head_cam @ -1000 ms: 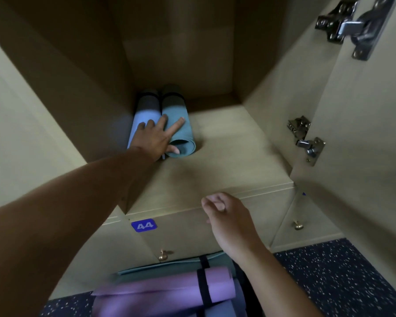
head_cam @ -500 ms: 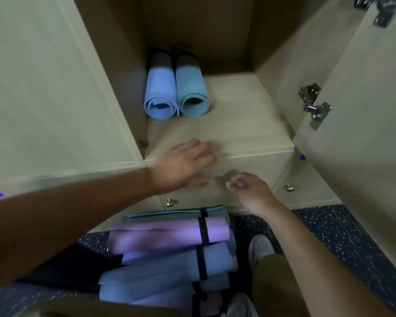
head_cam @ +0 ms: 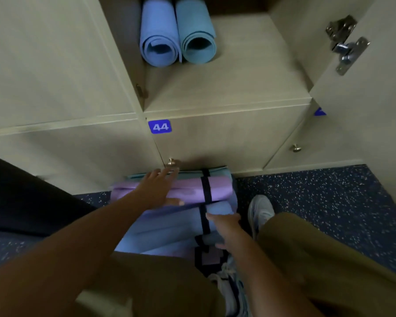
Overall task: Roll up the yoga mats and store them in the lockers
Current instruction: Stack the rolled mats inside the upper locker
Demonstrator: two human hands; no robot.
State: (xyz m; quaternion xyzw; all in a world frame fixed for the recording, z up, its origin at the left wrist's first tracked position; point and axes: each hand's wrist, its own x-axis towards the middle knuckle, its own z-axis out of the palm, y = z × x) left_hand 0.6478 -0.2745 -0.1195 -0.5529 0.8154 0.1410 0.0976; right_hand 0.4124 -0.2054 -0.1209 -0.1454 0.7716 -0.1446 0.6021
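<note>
Left hand, fingers spread flat, rests on the purple mat topping the floor pile; that mat's long axis runs left–right, across the reach. Blue mat and teal mat already lie end-on in the open locker above. Right hand meets a lower blue roll's strapped end; whether it grips cannot be told. The left hand is nearer the top mat.
</note>
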